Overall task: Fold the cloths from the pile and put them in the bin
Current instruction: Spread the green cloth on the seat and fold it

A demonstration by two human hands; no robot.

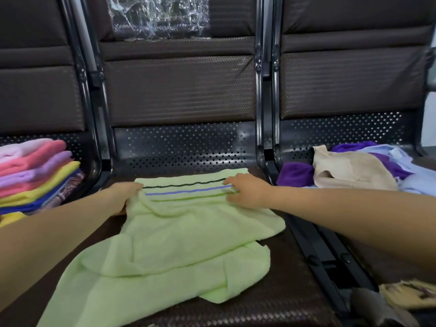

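Observation:
A light green cloth with dark, purple and green stripes near its far edge lies partly folded on the middle seat. My left hand grips the cloth's far left corner. My right hand pinches the far right corner by the stripes. An unfolded pile of purple, beige and pale blue cloths sits on the right seat. A stack of folded cloths in pink, lilac, yellow and blue stands on the left seat. No bin is in view.
The brown padded bench seat has black metal dividers between seats and perforated backs. Clear plastic wrap hangs on the middle backrest. A yellowish cloth lies at the lower right.

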